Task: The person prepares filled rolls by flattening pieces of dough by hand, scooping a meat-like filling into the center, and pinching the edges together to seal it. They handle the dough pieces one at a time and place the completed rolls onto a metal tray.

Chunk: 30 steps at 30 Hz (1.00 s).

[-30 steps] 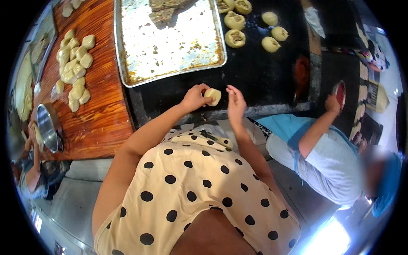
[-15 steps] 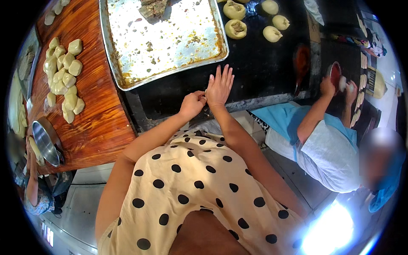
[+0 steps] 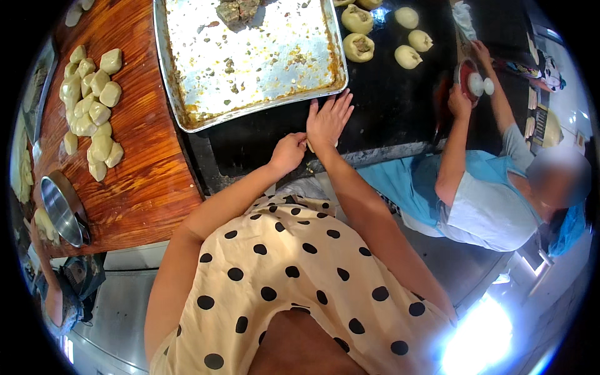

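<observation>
Close to the near edge of the black counter [image 3: 381,115], my right hand [image 3: 329,122] lies flat with its fingers stretched out. It presses on a small piece of pale dough [image 3: 310,146] that is mostly hidden beneath the palm. My left hand [image 3: 289,152] is closed beside it, fingertips pinching the dough's left edge. Just beyond both hands is a large metal tray [image 3: 269,111] with oily crumbs and a brown lump of filling [image 3: 239,12]. Farther off to the right stand dough buns with filling showing in an open top [image 3: 359,47], and several more closed ones [image 3: 408,57].
Cut dough pieces [image 3: 94,106] are clustered on the wooden table [image 3: 150,181] at left, near a steel bowl [image 3: 62,209]. At right a co-worker [image 3: 481,200] holds a red-lined bowl [image 3: 465,78] with white round things by it. Another person's arm [image 3: 47,269] shows at far left.
My right palm has shifted slightly, and more dough shows under it. The left hand keeps its place beside it. The co-worker's bowl has come closer, one arm now stretched toward a white cloth.
</observation>
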Each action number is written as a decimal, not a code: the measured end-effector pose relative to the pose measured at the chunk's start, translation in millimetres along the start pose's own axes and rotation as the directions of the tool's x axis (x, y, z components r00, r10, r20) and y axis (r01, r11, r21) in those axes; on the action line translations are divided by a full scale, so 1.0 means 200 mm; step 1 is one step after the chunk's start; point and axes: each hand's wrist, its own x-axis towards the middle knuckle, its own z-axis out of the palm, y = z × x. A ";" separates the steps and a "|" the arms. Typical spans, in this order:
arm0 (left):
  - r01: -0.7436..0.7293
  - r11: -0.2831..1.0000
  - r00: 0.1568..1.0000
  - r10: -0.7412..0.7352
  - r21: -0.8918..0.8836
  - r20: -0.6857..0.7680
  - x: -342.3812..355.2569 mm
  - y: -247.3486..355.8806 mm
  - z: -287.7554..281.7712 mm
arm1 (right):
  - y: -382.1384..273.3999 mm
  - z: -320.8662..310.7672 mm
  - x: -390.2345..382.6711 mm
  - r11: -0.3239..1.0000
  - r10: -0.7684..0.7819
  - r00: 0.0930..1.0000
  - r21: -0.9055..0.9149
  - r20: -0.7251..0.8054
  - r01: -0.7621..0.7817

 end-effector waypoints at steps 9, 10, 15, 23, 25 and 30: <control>0.078 0.969 0.997 -0.071 -0.235 0.038 -0.05 -0.02 -0.01 | -0.10 0.03 0.08 0.991 0.071 0.996 -0.114 -0.061 -0.077; 0.131 0.939 0.991 -0.122 -0.317 0.047 -0.07 0.02 0.00 | -0.10 0.02 0.09 0.993 0.076 0.995 -0.089 -0.059 -0.081; 0.134 0.884 0.991 -0.131 -0.448 0.038 -0.08 0.04 0.01 | -0.02 -0.07 -0.01 0.987 -0.013 0.985 0.154 -0.174 0.040; 0.071 0.975 0.997 -0.078 -0.212 -0.024 -0.17 0.13 -0.02 | 0.06 -0.02 -0.16 0.993 -0.115 0.992 0.031 -0.051 0.116; -0.194 0.926 0.961 0.245 0.323 -0.125 -0.23 0.14 -0.04 | 0.09 -0.01 -0.15 0.989 -0.097 0.995 0.109 -0.031 0.099; -0.463 0.430 0.862 0.422 0.775 0.281 -0.26 0.20 -0.06 | 0.21 0.01 -0.09 0.997 0.068 0.983 0.056 -0.171 -0.059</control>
